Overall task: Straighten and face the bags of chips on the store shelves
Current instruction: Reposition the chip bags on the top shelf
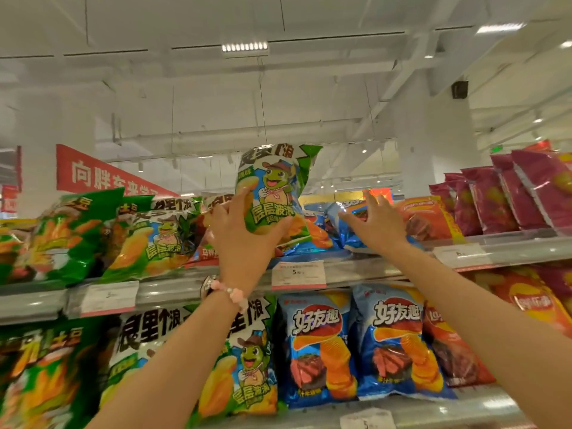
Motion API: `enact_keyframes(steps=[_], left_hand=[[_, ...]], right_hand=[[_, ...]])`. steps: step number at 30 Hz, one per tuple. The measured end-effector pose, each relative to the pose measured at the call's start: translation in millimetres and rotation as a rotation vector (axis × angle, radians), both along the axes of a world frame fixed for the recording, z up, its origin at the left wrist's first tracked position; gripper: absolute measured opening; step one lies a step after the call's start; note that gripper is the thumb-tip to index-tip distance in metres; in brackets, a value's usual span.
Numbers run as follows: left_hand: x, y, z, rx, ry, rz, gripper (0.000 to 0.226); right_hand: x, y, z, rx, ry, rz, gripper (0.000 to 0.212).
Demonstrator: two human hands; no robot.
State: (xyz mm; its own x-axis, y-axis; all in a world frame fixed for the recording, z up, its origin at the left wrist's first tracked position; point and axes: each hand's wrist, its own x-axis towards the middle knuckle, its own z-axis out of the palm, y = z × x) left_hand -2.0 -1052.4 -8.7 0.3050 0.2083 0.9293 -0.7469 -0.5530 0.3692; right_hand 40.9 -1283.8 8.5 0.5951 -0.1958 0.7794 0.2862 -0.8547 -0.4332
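A white store ceiling with exposed beams, pipes and a strip light spreads above a two-tier snack shelf, whose upper shelf rail carries price tags with print too blurred to read. A red banner behind the top shelf is cut off by the bags in front of it. On the top shelf, left of the raised green frog chip bag, more green bags lean at angles; right of it lie blue chip bags, then an orange bag and a row of purple bags running out of frame. The left hand, with a pink bead bracelet at the wrist, grips the frog bag from below and holds it upright above the shelf, fingers curled round its lower sides. The right hand reaches to the blue bags with fingers spread and straight; whether they touch the bags is unclear. Below the rail stand green frog bags, blue steak-flavour bags and a red bag, partly hidden by both forearms.
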Motion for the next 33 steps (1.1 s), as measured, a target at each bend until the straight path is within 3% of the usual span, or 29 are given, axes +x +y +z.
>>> enact_keyframes(steps=[2,4,6,10,14,17,20,25,33], left_hand=[[-1,-1,-2,-0.013,-0.032,0.005,0.079],[-5,-4,-6,-0.014,-0.084,0.035,0.078],[-6,-4,-10,-0.003,-0.154,0.058,0.079],[-7,6,-12,0.017,-0.187,0.092,0.080],[-4,25,-9,0.123,-0.166,0.083,0.083],[1,44,-9,0.209,-0.060,0.078,0.099],[11,64,-9,0.212,0.187,0.214,0.115],[30,79,-4,0.332,0.498,0.260,0.106],[43,87,-5,0.249,0.352,0.234,0.077]], right_hand=[[-25,38,6,0.260,-0.098,0.398,0.074],[-44,72,11,0.473,0.024,0.732,0.080],[-53,94,11,0.482,0.129,0.807,0.091],[-52,112,13,0.567,0.068,0.916,0.091],[-46,121,13,0.530,0.007,0.904,0.083],[-41,121,16,0.581,-0.077,0.901,0.077],[-32,118,21,0.616,-0.144,0.828,0.066],[-20,109,27,0.605,-0.199,0.764,0.056],[-5,101,29,0.624,-0.269,0.745,0.052]])
